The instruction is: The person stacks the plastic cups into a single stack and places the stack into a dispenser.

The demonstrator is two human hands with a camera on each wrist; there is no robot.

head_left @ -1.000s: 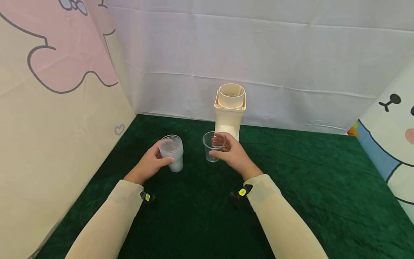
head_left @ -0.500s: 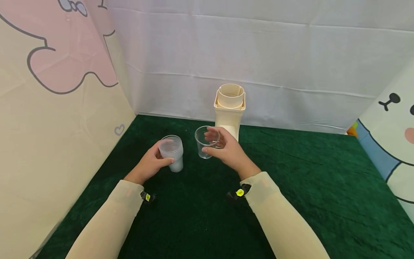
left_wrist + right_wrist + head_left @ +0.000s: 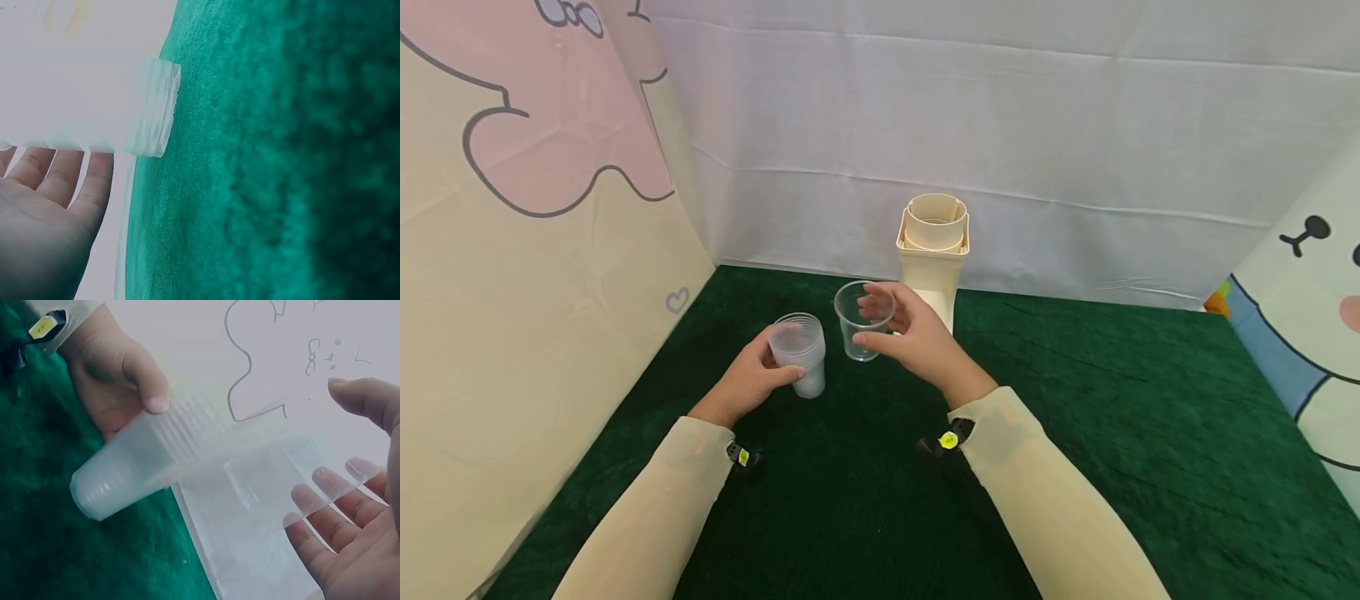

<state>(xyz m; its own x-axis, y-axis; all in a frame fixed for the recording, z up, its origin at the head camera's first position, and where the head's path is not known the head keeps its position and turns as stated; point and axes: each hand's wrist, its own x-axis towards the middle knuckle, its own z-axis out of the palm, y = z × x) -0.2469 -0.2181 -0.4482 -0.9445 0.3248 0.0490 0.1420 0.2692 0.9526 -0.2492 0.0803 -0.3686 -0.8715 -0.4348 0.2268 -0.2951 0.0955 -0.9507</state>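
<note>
In the head view my left hand [image 3: 747, 382] grips a stack of nested translucent plastic cups [image 3: 805, 357], thumb on the near side, rims up. The lower end of the same stack [image 3: 153, 112] lies across the left wrist view. A single clear plastic cup [image 3: 850, 327] is held upright by my right hand [image 3: 921, 343], to the right of the stack and a little farther back. In the right wrist view, fingertips show through the single cup's wall [image 3: 265, 481]. The two hands are apart, with a narrow gap between single cup and stack.
A cream-coloured pipe fitting [image 3: 931, 271] with a round open top stands behind my right hand, near the white back curtain [image 3: 1000, 125]. Dark green cloth [image 3: 1112, 417] covers the table. A printed curtain [image 3: 550, 292] borders the left side.
My right hand has moved left and slightly away from me with the single cup, bringing it closer to the stack. The left hand and its stack have stayed in place.
</note>
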